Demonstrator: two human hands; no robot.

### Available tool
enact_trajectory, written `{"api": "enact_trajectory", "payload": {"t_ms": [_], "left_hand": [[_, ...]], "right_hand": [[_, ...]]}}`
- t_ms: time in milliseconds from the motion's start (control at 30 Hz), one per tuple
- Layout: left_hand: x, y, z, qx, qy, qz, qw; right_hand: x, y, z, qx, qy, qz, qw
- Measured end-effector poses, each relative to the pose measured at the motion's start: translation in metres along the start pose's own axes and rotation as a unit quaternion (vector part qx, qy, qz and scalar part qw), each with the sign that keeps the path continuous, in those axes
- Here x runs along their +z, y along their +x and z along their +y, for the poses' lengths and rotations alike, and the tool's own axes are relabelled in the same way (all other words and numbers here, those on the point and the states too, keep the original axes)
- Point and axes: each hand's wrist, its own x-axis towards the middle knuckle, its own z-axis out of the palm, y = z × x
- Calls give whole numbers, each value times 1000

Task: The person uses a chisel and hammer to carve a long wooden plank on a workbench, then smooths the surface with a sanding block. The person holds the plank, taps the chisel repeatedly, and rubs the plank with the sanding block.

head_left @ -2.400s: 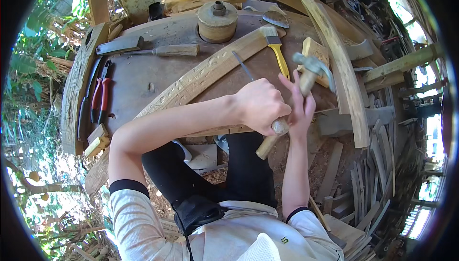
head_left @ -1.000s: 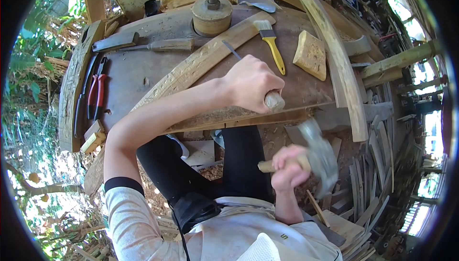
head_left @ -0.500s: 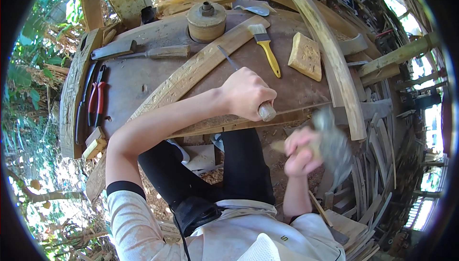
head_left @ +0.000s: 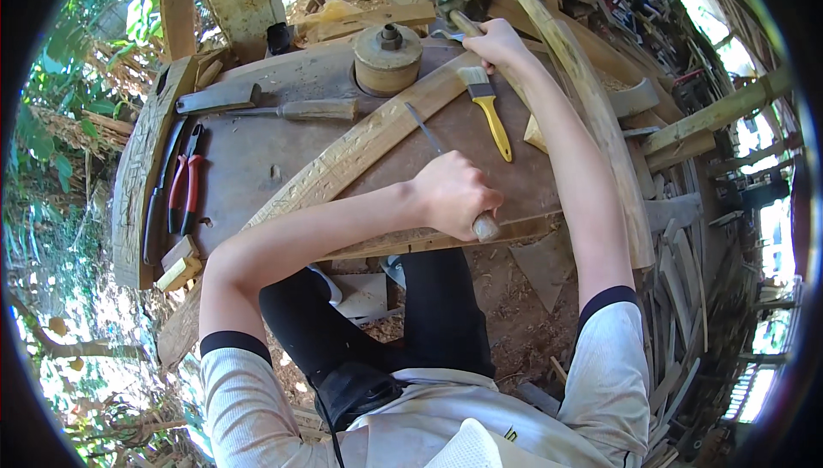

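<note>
My left hand (head_left: 454, 195) is closed round the wooden handle of a chisel (head_left: 423, 129), whose narrow blade points away over the carved wooden plank (head_left: 339, 155). The handle's butt sticks out toward me; whether the blade tip touches the plank I cannot tell. At the bench's far side, my right hand (head_left: 500, 45) grips the pale handle of a hammer-like tool (head_left: 464, 24); its dark head lies beyond my fingers. Between the hands is a yellow-handled paintbrush (head_left: 491, 123). My right forearm partly covers a wood block (head_left: 534, 136).
On the bench (head_left: 231, 155) are red-handled pliers (head_left: 190, 178), another wooden-handled chisel (head_left: 317, 110), a flat tool (head_left: 219, 99) and a round wooden piece with a metal top (head_left: 387, 65). A long curved pole (head_left: 591, 82) runs along the right side, beside stacked offcuts (head_left: 681, 275).
My right hand has swung from the near right, low beside the bench, to its far side with the hammer-like tool. The left hand still holds the chisel; the whole view has shifted slightly.
</note>
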Motion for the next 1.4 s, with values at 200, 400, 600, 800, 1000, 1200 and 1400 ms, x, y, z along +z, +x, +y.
{"api": "enact_trajectory", "payload": {"t_ms": [200,400,600,800,1000,1200,1400], "left_hand": [[0,-1,0,-15,18,-22,999],[-2,-1,1,-13,21,-25,999],[1,1,1,0,5,-20,1000],[-3,-6,-1,-15,20,-24,999],[-2,-1,0,-1,14,-16,1000],[-1,-3,-1,7,9,0,1000],[-4,-3,-3,6,15,-12,1000]], "right_hand": [[22,20,4,0,-56,-22,998],[25,28,12,-4,-66,-35,997],[10,12,13,-45,-147,-3,988],[-25,-76,21,-175,-159,88,968],[-76,-140,64,-183,-194,152,952],[-114,-163,97,-81,-161,175,968],[-115,-183,118,2,-23,132,991]]}}
